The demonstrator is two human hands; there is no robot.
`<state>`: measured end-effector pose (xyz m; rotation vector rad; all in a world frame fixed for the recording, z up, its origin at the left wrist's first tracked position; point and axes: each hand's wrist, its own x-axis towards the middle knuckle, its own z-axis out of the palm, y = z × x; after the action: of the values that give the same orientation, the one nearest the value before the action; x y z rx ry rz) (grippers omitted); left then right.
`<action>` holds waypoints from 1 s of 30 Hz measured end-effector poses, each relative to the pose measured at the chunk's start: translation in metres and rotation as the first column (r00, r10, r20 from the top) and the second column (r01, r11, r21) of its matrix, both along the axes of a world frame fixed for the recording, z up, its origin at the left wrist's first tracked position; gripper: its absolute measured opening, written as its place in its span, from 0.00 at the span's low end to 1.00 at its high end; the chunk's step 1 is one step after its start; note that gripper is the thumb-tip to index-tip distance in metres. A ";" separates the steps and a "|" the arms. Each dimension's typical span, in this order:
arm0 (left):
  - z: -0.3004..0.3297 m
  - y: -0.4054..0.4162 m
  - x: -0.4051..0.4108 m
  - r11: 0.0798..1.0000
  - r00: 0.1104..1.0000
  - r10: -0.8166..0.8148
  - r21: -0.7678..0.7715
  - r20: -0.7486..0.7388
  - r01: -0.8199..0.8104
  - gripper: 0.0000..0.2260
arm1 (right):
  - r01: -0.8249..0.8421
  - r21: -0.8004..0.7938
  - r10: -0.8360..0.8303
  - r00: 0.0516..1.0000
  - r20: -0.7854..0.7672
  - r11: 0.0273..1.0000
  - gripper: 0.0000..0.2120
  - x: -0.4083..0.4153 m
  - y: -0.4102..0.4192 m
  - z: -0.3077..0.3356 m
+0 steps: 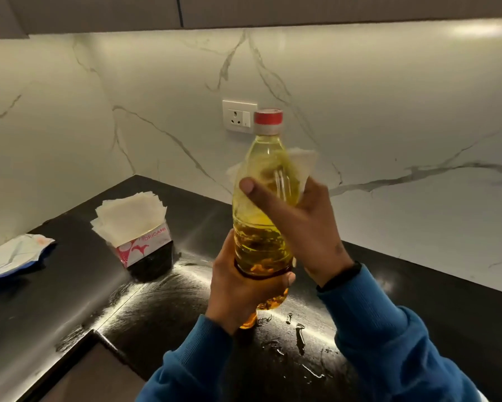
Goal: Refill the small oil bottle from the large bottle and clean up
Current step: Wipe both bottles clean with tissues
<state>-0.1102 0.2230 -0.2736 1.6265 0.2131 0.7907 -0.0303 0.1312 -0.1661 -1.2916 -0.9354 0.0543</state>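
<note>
Black counter (70, 300), capped oil bottle (261, 216) gripped by left hand (238, 288), right hand (299, 224) pressing tissue (302, 163) against it

Capped oil bottle (261, 198) held upright above the black counter (70, 300): left hand (238, 280) grips its base, right hand (299, 219) presses a white tissue (302, 163) against its far side; tissue box (139, 236) at left, spilled droplets (299, 335) below

The scene is dimly lit from a strip under the cabinet (273, 10), seen as a bright patch far right on the wall (389, 97). Streaked glare is thrown across the black bench (417, 285). Straight lines are bowed toward the edges. The tissue (302, 163) is motion-blurred.
</note>
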 end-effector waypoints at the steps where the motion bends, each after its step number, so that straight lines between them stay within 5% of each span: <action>1: 0.003 -0.005 0.001 1.000 1.000 -0.020 -0.017 0.000 0.020 0.34 | 0.008 -0.036 -0.008 1.000 -0.005 0.999 0.15 0.001 -0.003 -0.001; 8: 0.022 -0.027 0.009 0.985 0.987 -0.158 -0.067 -0.004 0.158 0.37 | 0.188 -0.035 -0.184 0.979 0.090 0.982 0.20 0.016 -0.020 0.031; 15: 0.015 -0.049 0.002 0.963 0.987 -0.096 -0.240 0.130 0.125 0.38 | 0.350 0.271 -0.313 0.934 -0.172 0.897 0.15 0.016 -0.034 0.053; 24: 0.025 -0.030 -0.004 0.955 0.968 -0.154 -0.221 0.200 0.197 0.30 | 0.131 -0.046 -0.131 0.991 0.002 0.990 0.22 -0.009 -0.037 0.038; 30: 0.027 -0.024 -0.010 0.915 0.958 -0.249 -0.291 0.140 0.281 0.36 | 0.174 0.057 -0.174 0.985 -0.015 0.983 0.22 -0.014 -0.034 0.048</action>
<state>-0.1206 0.1991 -0.2464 1.2821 0.0383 0.5937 -0.0444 0.0969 -0.1177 -1.3134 -0.8068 -0.1018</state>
